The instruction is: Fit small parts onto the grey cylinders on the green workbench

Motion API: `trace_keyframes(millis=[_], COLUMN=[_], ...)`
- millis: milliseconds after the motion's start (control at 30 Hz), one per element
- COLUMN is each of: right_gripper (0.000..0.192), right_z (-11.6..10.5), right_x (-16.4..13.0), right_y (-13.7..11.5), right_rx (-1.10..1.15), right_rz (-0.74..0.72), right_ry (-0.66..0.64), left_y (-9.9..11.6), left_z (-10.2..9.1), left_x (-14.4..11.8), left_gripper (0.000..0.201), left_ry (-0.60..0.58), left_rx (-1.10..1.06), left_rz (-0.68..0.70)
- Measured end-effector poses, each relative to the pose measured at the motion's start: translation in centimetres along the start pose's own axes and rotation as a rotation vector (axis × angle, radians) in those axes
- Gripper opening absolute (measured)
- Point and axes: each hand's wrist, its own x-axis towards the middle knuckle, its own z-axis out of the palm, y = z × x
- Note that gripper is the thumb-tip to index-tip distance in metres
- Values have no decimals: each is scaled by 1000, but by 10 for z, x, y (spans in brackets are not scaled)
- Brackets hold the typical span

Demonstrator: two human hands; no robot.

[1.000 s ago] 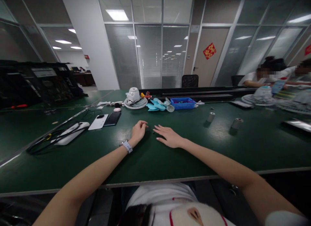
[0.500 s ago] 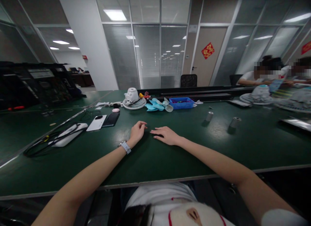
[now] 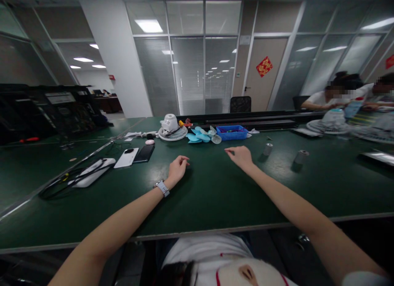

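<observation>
While both forearms stretch over the green desk (image 3: 215,195), the head view shows the left hand (image 3: 177,169) resting on it, fingers loosely curled, holding nothing. The right hand (image 3: 241,155) hovers farther out, fingers half bent and apart, empty. Nearest to it stands a small metal cylinder (image 3: 268,149), upright, long axis vertical, just to its right. A second cylinder (image 3: 301,156) stands farther right. Blue fan blades (image 3: 198,135) and a blue tray (image 3: 231,132) lie beyond.
</observation>
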Motion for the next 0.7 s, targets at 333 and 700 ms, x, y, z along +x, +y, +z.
trace_keyframes(millis=[333, 700], right_gripper=[36, 37], right_z=[-22, -12], right_x=[-3, -9], right_y=[138, 144], right_rx=[-190, -75], right_rz=[580, 667], right_ry=[161, 249], left_y=[-1, 1], left_z=[2, 0], left_x=[1, 0], left_gripper=[28, 28], left_ry=[-7, -7], left_rx=[-2, 16], left_rz=[1, 13])
